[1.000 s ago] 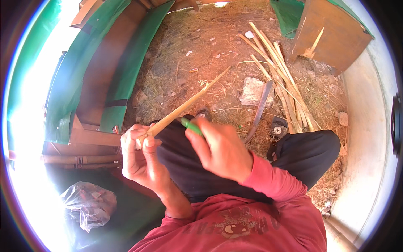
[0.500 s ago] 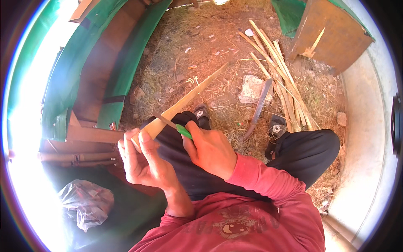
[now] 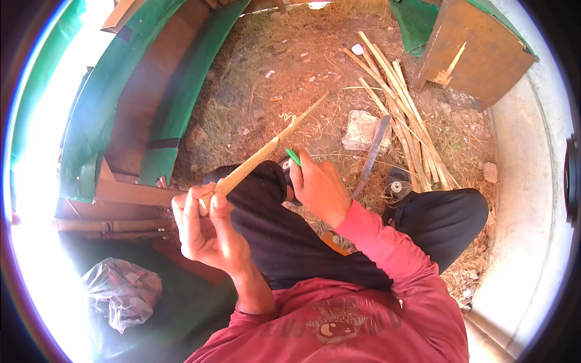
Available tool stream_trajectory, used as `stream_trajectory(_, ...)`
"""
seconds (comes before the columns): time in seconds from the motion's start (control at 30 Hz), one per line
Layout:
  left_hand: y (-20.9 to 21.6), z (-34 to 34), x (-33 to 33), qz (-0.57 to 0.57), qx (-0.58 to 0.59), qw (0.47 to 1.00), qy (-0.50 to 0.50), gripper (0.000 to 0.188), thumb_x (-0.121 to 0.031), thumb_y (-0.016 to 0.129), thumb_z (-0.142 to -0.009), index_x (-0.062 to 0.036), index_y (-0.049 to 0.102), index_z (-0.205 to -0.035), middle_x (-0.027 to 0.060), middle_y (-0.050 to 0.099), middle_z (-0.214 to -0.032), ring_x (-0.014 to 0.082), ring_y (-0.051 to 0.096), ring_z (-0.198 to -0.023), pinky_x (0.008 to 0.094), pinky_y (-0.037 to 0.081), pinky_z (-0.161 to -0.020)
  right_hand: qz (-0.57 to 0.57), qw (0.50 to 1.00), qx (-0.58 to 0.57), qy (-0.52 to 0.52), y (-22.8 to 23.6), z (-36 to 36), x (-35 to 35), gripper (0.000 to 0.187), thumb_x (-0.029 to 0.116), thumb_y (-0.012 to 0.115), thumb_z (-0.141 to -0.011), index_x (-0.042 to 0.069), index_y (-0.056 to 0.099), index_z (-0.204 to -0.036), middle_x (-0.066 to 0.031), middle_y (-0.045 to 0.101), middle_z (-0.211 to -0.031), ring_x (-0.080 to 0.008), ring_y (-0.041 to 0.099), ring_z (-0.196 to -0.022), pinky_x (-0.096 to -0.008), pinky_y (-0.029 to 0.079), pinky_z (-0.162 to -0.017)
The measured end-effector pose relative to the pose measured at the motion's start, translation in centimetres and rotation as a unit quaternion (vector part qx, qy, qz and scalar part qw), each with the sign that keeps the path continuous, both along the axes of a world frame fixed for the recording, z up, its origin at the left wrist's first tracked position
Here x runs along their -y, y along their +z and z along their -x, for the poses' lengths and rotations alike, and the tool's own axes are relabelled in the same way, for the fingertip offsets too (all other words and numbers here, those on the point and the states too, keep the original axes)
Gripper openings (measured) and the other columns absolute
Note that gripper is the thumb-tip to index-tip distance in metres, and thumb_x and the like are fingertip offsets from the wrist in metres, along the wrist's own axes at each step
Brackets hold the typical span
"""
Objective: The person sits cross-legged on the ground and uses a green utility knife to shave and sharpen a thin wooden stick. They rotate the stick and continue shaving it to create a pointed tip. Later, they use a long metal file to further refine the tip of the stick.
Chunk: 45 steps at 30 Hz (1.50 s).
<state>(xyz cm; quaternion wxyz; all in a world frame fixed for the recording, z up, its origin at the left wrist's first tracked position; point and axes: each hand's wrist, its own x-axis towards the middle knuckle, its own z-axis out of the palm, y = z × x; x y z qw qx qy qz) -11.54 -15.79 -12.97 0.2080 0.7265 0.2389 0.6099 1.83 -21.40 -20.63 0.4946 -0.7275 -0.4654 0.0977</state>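
A long, pale strip, looking like split bamboo (image 3: 257, 158), slants away from me over my left thigh. Its near end is pinched between the thumb and fingers of my left hand (image 3: 212, 233). My right hand (image 3: 324, 190) is closed around a small knife with a green handle (image 3: 293, 157). The blade lies close against the strip, partway along it, and is hard to make out. A thin curled shaving (image 3: 288, 117) shows beside the strip's far part.
Several pale strips (image 3: 402, 103) lie piled ahead on the right. A long curved blade (image 3: 375, 148) rests against a whitish stone block (image 3: 358, 132). A clear plastic bag (image 3: 124, 293) sits at lower left. A brown board (image 3: 478, 54) stands at far right, near a pale wall (image 3: 532, 199).
My right hand and the knife have moved forward along the strip, away from my left hand. The strip has turned and shows a narrower side. My left hand stays nearly in place.
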Motion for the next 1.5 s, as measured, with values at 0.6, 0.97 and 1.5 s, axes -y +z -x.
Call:
stream_trajectory(0.6,-0.3,0.6,-1.9,0.026,0.042,0.997,-0.055,0.022,-0.009,0.066,-0.094,0.0076,0.063,-0.108,0.0096,0.055,-0.094,0.0141,0.058,-0.067,0.0392,0.057,-0.086,-0.009,0.996,0.057,-0.060,-4.1,-0.9,-2.4,0.020,0.018,0.055,-0.098,-0.001,0.058,-0.101,-0.0217,0.057,-0.055,-0.0440,0.058,-0.050,-0.0535,0.046,-0.050)
stream_trajectory(0.97,-0.4,0.5,-1.0,-0.003,-0.017,0.994,-0.107,0.024,-0.015,0.067,-0.095,0.0068,0.063,-0.104,0.0103,0.057,-0.096,0.0161,0.057,-0.070,0.0386,0.057,-0.083,0.017,0.983,0.140,-0.118,-6.9,-4.7,-3.7,0.019,0.021,0.058,-0.096,0.004,0.055,-0.104,-0.0196,0.059,-0.057,-0.0413,0.061,-0.052,-0.0523,0.048,-0.049)
stream_trajectory(1.5,1.0,-1.5,1.0,-0.036,-0.058,0.987,-0.142,0.021,0.006,0.072,-0.082,0.0071,0.068,-0.102,0.0094,0.061,-0.087,0.0170,0.062,-0.081,0.0274,0.051,-0.076,-0.025,0.988,0.093,-0.118,-8.3,-6.3,-2.1,0.026,0.026,0.053,-0.099,0.001,0.059,-0.097,-0.0197,0.061,-0.062,-0.0347,0.060,-0.047,-0.0437,0.047,-0.043)
